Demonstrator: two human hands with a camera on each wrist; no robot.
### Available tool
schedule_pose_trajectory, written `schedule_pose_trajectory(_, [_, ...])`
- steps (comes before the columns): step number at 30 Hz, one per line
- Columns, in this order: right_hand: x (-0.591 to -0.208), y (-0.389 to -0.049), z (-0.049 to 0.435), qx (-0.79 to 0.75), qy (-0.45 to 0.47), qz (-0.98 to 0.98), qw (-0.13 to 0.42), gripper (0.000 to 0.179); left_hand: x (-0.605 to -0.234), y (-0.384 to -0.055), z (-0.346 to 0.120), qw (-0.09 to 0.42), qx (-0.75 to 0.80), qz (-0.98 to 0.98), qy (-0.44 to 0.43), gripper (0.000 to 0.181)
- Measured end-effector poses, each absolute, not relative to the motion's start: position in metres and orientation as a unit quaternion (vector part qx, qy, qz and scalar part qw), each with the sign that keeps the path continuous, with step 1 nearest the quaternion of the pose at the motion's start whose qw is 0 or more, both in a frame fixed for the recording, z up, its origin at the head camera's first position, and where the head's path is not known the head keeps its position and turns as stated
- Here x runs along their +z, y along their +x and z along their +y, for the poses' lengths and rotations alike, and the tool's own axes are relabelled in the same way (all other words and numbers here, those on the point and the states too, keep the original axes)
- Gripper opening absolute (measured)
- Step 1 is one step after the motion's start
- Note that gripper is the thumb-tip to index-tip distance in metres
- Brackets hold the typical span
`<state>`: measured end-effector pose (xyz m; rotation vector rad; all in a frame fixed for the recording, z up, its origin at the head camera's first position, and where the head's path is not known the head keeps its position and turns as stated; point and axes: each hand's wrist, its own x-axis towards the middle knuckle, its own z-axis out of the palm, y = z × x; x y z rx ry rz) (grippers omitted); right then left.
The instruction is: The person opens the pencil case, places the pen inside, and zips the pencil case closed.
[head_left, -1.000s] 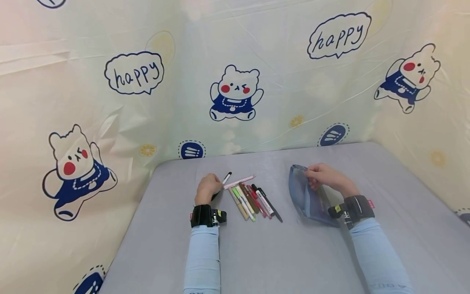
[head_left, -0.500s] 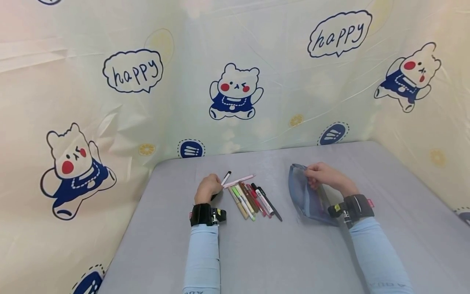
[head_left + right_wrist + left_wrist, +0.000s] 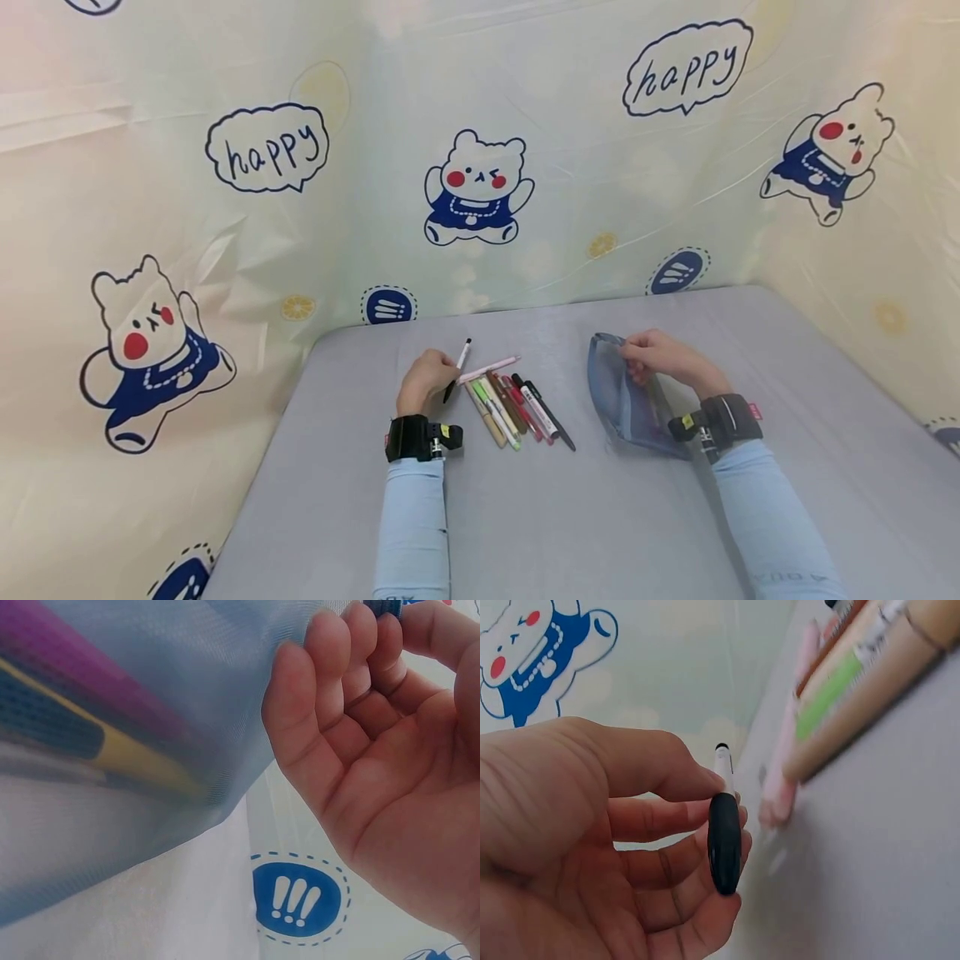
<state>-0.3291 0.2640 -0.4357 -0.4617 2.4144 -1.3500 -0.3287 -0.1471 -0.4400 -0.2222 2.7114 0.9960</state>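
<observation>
My left hand (image 3: 427, 379) pinches a white marker with a black cap (image 3: 724, 844) between thumb and fingers, at the left end of a row of pens. In the left wrist view the cap points toward the camera. My right hand (image 3: 671, 360) grips the upper edge of a blue mesh pouch (image 3: 611, 400), which stands partly raised on the table. Through its mesh, the right wrist view shows a purple long item (image 3: 97, 667) and a yellow and dark blue one (image 3: 127, 754), both blurred.
Several pens and markers lie side by side between the hands, among them a green-and-white marker (image 3: 495, 414) and a black pen (image 3: 552, 417). A pink pen (image 3: 491, 368) lies crosswise behind them. The grey table (image 3: 570, 525) ends at a printed backdrop (image 3: 555, 167).
The marker in my left hand has swung more upright, and its black cap now shows below the fingers. My right hand and the pouch have stayed nearly still.
</observation>
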Motion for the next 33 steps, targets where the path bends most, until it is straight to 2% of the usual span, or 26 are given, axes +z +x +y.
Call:
schedule_pose_trajectory(22, [-0.436, -0.330, 0.264, -0.457, -0.160, 0.860, 0.161, 0.030, -0.431, -0.334, -0.107, 0.121, 0.465, 0.876, -0.046, 0.027])
schedule_pose_trajectory(33, [-0.433, -0.329, 0.263, -0.455, -0.156, 0.862, 0.162, 0.030, -0.430, -0.333, -0.086, 0.144, 0.541, 0.828, -0.019, 0.029])
